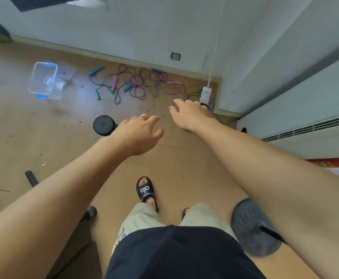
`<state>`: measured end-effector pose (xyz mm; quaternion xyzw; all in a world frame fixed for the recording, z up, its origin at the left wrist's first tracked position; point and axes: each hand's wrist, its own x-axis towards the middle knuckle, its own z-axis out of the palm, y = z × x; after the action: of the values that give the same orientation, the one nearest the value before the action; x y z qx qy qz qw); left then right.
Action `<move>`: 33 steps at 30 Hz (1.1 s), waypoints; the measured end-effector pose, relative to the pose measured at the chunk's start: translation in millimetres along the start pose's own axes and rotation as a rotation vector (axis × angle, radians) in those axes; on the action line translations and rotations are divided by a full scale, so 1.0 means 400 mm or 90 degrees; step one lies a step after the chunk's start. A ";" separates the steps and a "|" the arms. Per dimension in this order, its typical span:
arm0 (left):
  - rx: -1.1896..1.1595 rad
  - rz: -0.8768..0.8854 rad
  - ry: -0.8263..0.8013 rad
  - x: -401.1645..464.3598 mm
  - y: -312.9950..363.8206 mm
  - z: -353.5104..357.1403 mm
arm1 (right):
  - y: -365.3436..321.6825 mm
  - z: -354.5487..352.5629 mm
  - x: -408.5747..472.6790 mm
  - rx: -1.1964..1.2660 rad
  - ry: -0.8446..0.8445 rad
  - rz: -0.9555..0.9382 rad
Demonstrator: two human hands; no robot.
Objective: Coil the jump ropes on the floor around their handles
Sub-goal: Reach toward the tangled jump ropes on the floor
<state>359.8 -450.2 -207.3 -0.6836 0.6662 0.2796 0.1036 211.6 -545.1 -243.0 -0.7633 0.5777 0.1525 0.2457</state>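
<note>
- The wooden floor (43,125) fills most of the view, meeting a pale wall (144,33) at 12 o'clock; dark crumbs speckle the boards toward 9 o'clock.
- A white louvred unit (305,125) stands at 3 o'clock, along the right side.
- Both bare arms stretch forward from 6 o'clock. The left hand (138,133) hangs above the floor with fingers loosely spread, a ring (142,117) on one finger, gripping nothing. The right hand (188,113) reaches toward 1 o'clock, fingers relaxed and extended, also gripping nothing.
- The jump ropes (136,85) lie in one tangled heap at 12 o'clock, against the skirting, well apart from both hands. Handles I can count: three blue, three pink, three green, though blur may hide others. Cords are purple and dark; none is coiled.
- A clear plastic box (43,81) with blue clips sits at 10 o'clock, left of the ropes; I cannot tell whether anything is inside. Its clear lid (67,72) lies just beside it.
- One dark round weight plate (103,125) rests at 9 o'clock of the left hand, between the person and the ropes; a second dark disc base (251,228) sits at 5 o'clock.
- A white power adapter (205,95) stands at 1 o'clock by the ropes' right end, with a white cable (218,37) running up the wall.
- One black sandal (145,189) is plain at 6 o'clock; the second foot barely shows.
- A wall socket (175,56) sits above the heap.
</note>
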 end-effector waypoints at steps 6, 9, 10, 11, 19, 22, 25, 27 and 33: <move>0.019 0.023 -0.022 0.140 -0.133 -0.097 | -0.096 -0.041 0.168 -0.016 0.016 0.017; 0.038 0.031 -0.039 0.206 -0.175 -0.140 | -0.113 -0.075 0.248 -0.011 0.015 0.028; 0.042 0.028 -0.043 0.232 -0.187 -0.155 | -0.119 -0.088 0.280 -0.007 0.016 0.029; 0.044 0.023 -0.047 0.258 -0.197 -0.170 | -0.123 -0.100 0.313 -0.004 0.016 0.029; 0.039 -0.013 -0.075 0.448 -0.258 -0.285 | -0.162 -0.183 0.570 0.019 -0.021 0.009; 0.029 -0.040 -0.061 0.513 -0.285 -0.330 | -0.178 -0.221 0.658 0.002 -0.019 -0.010; 0.003 -0.048 -0.056 0.557 -0.312 -0.366 | -0.201 -0.266 0.732 -0.018 -0.025 -0.020; -0.009 -0.049 -0.054 0.589 -0.337 -0.388 | -0.223 -0.290 0.777 -0.026 -0.028 -0.029; -0.028 -0.040 -0.055 0.709 -0.429 -0.446 | -0.302 -0.325 0.908 -0.037 -0.028 -0.040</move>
<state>557.0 -768.2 -248.0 -0.6938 0.6327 0.3202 0.1258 424.6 -884.3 -298.6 -0.7845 0.5430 0.1781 0.2409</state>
